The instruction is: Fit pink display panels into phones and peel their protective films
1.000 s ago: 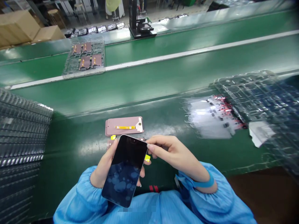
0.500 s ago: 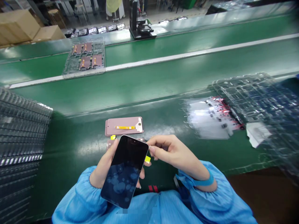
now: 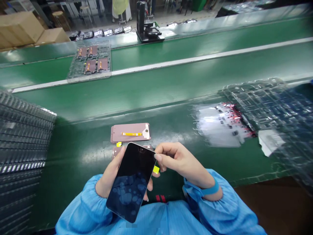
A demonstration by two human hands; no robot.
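Observation:
My left hand point(image 3: 110, 178) is wrapped round a black phone screen point(image 3: 132, 181), its glossy face up and tilted, with bluish smudge-like blotches on the lower half. The fingers curl out from under the screen's right edge. At the top right corner, my right hand point(image 3: 174, 160) pinches with thumb and forefinger; whether a film lies between them is too small to tell. A yellow tab point(image 3: 156, 169) sticks out beside that edge. Behind the screen lie a pinkish-brown phone panel point(image 3: 117, 133) with an orange flex cable and a second panel point(image 3: 117, 150), partly hidden.
Stacked clear plastic trays point(image 3: 26, 137) stand at left. To the right, a pile of translucent film pieces point(image 3: 212, 125) lies beside more clear trays point(image 3: 276, 101). A tray with several panels point(image 3: 73, 70) is on the far belt, near a black stand point(image 3: 140, 23) and cardboard boxes point(image 3: 19, 29).
My right thumb has shifted slightly onto the screen's top right corner. The screen stays in my left hand, nearly still. The whole view has moved a little.

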